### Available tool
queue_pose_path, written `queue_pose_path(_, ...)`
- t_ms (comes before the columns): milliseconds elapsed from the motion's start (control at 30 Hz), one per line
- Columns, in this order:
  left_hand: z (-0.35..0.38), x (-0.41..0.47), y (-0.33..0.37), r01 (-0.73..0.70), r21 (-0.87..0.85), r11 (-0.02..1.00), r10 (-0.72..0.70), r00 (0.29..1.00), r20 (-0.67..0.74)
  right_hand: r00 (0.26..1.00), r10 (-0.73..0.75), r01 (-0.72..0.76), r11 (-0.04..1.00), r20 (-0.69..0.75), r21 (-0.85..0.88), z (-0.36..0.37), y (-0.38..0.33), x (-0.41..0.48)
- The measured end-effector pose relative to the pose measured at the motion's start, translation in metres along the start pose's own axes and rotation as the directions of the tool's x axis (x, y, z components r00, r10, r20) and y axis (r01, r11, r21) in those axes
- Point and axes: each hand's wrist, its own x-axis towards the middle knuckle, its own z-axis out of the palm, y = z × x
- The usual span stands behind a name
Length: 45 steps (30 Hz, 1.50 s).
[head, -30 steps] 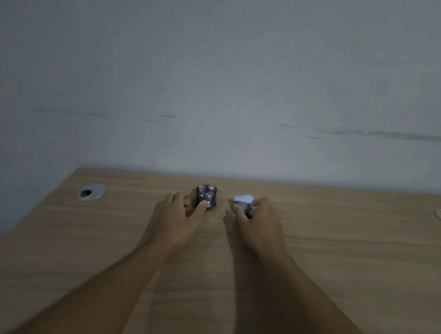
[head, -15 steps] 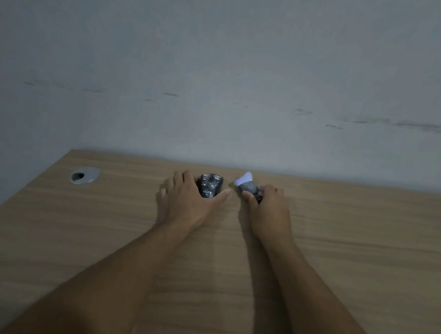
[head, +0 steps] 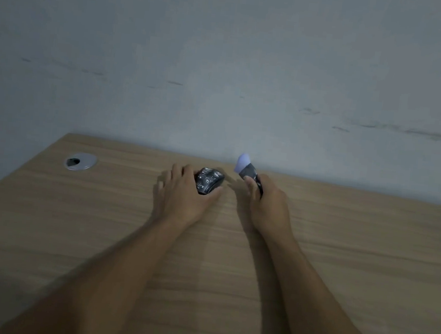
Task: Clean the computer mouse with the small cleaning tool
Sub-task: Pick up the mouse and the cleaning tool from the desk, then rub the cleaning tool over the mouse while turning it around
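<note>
A dark computer mouse [head: 208, 182] with pale markings lies near the far edge of the wooden desk [head: 340, 261]. My left hand [head: 183, 198] rests around its near left side, thumb along the right of it, holding it. The small cleaning tool [head: 247, 169] has a dark handle and a pale lilac tip that points up and to the left. My right hand [head: 267, 207] is closed on its handle, lifted a little above the desk, just right of the mouse. The tool's tip is apart from the mouse.
A round silver cable grommet [head: 80, 161] sits in the desk at the far left. A plain grey wall [head: 224, 72] rises directly behind the desk's far edge. The desk's left edge runs diagonally toward me.
My right hand has raised the cleaning tool off the desk, its pale tip now pointing upward. My left hand has settled closer around the mouse. The head camera has shifted.
</note>
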Motion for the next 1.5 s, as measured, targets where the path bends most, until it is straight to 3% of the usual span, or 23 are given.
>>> queue_pose_path(133,-0.001,0.006,-0.005,-0.026,-0.048,0.999,0.025,0.999,-0.028,0.999,-0.041,0.042,0.997,-0.01,0.069,0.003,0.001,0.005)
queue_pose_path(600,-0.007,0.02,-0.005,0.03,-0.342,0.939,-0.034,0.999,-0.004,0.985,0.122,-0.061,0.904,-0.119,0.423,0.003,0.004,0.043)
queue_pose_path(733,-0.002,0.034,-0.001,-0.002,-0.426,0.905,0.009,1.0,0.013,0.98,0.124,-0.05,0.91,-0.157,0.411,0.006,0.005,0.044)
queue_pose_path(933,0.005,0.044,-0.001,-0.051,-0.505,0.862,0.068,0.998,0.016,0.986,-0.004,0.051,0.959,-0.168,0.278,0.01,-0.006,0.04)
queue_pose_path(1067,0.006,0.043,-0.003,-0.078,-0.549,0.832,0.108,0.994,0.023,0.986,-0.036,0.08,0.957,-0.161,0.277,0.008,-0.006,0.042)
queue_pose_path(1233,0.001,0.042,-0.01,-0.088,-0.633,0.769,0.159,0.986,0.057,0.984,-0.111,0.145,0.951,-0.136,0.272,0.005,-0.005,0.041)
queue_pose_path(1500,-0.003,0.037,-0.014,-0.098,-0.642,0.761,0.217,0.97,0.109,0.969,-0.244,0.246,0.942,-0.04,0.229,0.004,-0.008,0.035)
